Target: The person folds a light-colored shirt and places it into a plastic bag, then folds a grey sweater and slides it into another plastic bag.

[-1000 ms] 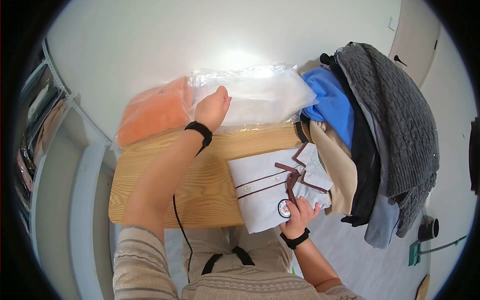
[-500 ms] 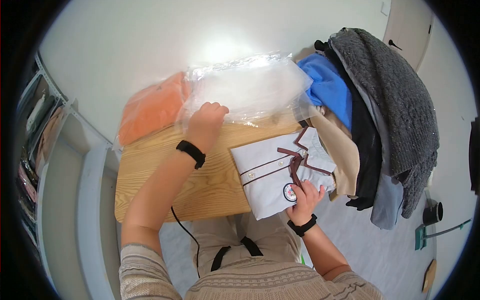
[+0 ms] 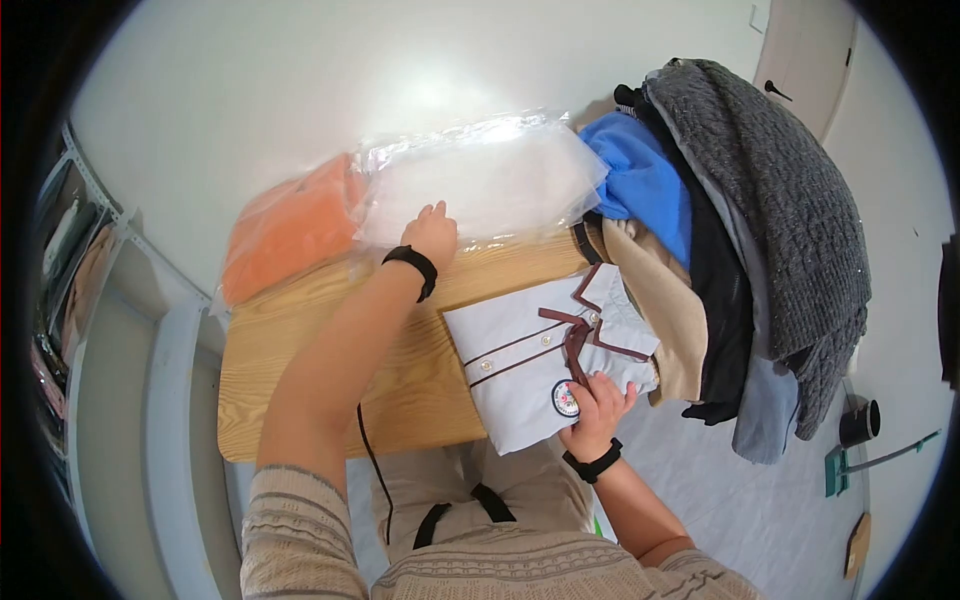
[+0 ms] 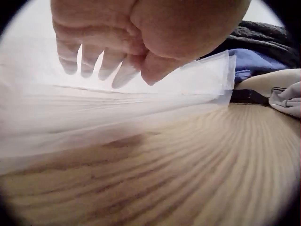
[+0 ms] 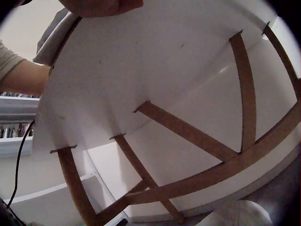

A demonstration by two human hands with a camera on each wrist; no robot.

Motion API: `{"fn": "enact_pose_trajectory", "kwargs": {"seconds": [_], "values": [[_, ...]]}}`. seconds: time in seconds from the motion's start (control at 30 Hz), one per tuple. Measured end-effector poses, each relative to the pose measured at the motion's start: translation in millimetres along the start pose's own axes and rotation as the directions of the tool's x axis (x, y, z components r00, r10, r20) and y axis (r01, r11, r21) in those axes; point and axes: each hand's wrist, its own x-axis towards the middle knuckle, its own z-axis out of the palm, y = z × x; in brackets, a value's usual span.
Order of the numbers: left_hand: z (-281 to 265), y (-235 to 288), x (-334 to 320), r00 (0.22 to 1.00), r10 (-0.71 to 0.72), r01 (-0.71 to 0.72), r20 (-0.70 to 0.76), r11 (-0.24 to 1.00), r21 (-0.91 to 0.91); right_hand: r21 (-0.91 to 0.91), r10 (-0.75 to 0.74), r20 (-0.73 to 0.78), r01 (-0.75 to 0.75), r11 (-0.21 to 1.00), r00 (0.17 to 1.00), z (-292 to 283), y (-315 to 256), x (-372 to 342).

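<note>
From here, the wood-grained surface carries an orange bagged garment on the left, clear plastic bags just beside it, and a folded pale shirt with dark trim nearer the person, its collar toward the clothes pile.

right hand on folded shirt, clear plastic bags

Looks like a small room for storing and packing clothes; cannot be pinned down as part of a home or a shop. Has a white shelving unit holding plastic-wrapped clothes, plus a wood-topped table by a white wall. Includes clear plastic bags, a bagged orange garment, a heap of garments, and a door with a black lever handle.
</note>
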Motion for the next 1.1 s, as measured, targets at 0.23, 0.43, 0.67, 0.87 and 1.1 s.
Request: {"fn": "enact_pose_trajectory", "kwargs": {"seconds": [0.23,0.43,0.67,0.87,1.1], "values": [[-23.4,15.3,21.5,0.982,-0.16,0.17,0.098,0.98,-0.103,0.003,-0.035,-0.041,0.035,0.999,0.999,6.2,4.7,-3.7],[-14.0,-5.4,53.4,0.972,-0.118,0.199,0.205,0.876,-0.439,0.009,-0.065,-0.05,0.065,0.998,0.997,7.1,7.3,-5.8],[-82.4,-28.7,16.1,0.875,-0.169,-0.053,-0.454,0.899,-0.435,0.021,-0.05,-0.032,0.051,0.998,0.998,4.6,5.7,-4.3],[-147.1,-51.0,-73.7,0.677,-0.089,-0.052,-0.731,0.984,-0.168,0.029,-0.018,0.013,0.018,0.999,1.0,2.6,3.7,-2.0],[-196.7,-53.0,-212.3,0.661,-0.109,0.261,-0.743,0.961,0.091,0.048,-0.015,-0.009,0.016,0.999,1.0,-1.3,0.8,1.2]]}}
